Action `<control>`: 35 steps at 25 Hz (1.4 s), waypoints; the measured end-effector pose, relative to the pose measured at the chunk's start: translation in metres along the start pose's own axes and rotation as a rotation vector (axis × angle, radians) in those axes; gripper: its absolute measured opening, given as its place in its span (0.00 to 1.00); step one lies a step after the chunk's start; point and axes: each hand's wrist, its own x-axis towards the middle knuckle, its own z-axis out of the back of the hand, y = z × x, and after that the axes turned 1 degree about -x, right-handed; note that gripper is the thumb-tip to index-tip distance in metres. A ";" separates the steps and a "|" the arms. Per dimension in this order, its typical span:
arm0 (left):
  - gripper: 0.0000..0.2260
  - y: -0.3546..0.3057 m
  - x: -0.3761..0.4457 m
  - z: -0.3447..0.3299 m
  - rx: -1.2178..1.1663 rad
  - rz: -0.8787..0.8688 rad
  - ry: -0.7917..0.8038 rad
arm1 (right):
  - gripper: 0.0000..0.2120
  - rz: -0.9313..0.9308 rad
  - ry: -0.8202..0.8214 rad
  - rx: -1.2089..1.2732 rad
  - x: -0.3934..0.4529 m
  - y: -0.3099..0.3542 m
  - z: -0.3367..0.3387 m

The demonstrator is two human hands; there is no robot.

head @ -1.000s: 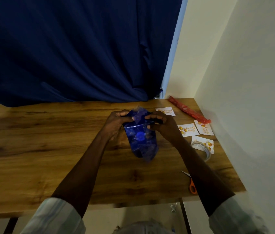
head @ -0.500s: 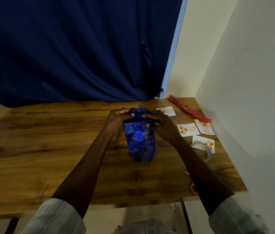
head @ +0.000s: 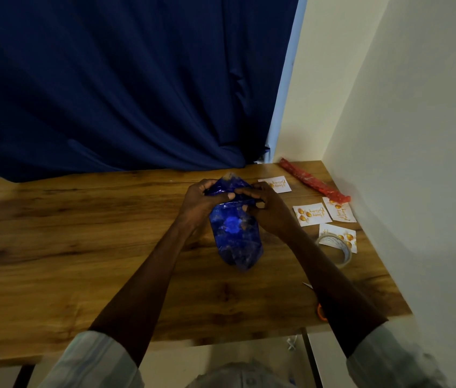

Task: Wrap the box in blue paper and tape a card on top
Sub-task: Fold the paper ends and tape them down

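now both hands point(head: 204, 200) point(head: 267, 210) closer together, each grip pinching the blue paper point(head: 235, 233) flap.

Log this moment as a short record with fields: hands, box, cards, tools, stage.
hands: left hand and right hand both grip the far end of the blue-wrapped box
box: on the wooden table, paper folds unsealed
cards: four white cards lying to the right, none on the box
tools: tape roll, orange-handled scissors, red roll
stage: folding the end flaps
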 end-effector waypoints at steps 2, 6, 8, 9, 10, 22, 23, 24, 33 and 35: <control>0.14 0.000 0.001 0.001 0.042 -0.008 -0.015 | 0.20 0.003 0.001 0.027 -0.001 0.000 0.000; 0.08 -0.003 0.004 0.003 0.082 0.005 -0.017 | 0.21 0.006 -0.023 0.130 -0.005 0.000 0.002; 0.08 -0.005 0.005 0.005 0.089 0.026 0.003 | 0.25 0.036 -0.064 0.175 -0.005 -0.004 0.002; 0.08 -0.006 0.006 0.006 0.084 0.047 0.016 | 0.28 0.032 -0.073 0.199 -0.004 -0.007 0.003; 0.08 -0.007 0.006 0.008 0.076 0.066 0.029 | 0.30 0.023 -0.067 0.214 -0.003 -0.010 0.004; 0.09 -0.012 0.016 0.017 0.180 0.019 0.165 | 0.23 0.052 0.091 0.173 0.000 -0.004 0.017; 0.08 -0.013 0.016 0.018 0.195 0.013 0.173 | 0.22 0.054 0.077 0.177 0.000 -0.004 0.016; 0.08 -0.015 0.016 0.019 0.209 0.006 0.182 | 0.21 0.056 0.066 0.182 0.000 -0.004 0.015; 0.11 -0.014 0.008 0.034 0.314 -0.114 0.230 | 0.17 0.081 0.036 0.224 0.003 -0.006 0.014; 0.12 -0.012 0.004 0.033 0.303 -0.141 0.212 | 0.17 0.065 0.017 0.272 0.003 -0.005 0.013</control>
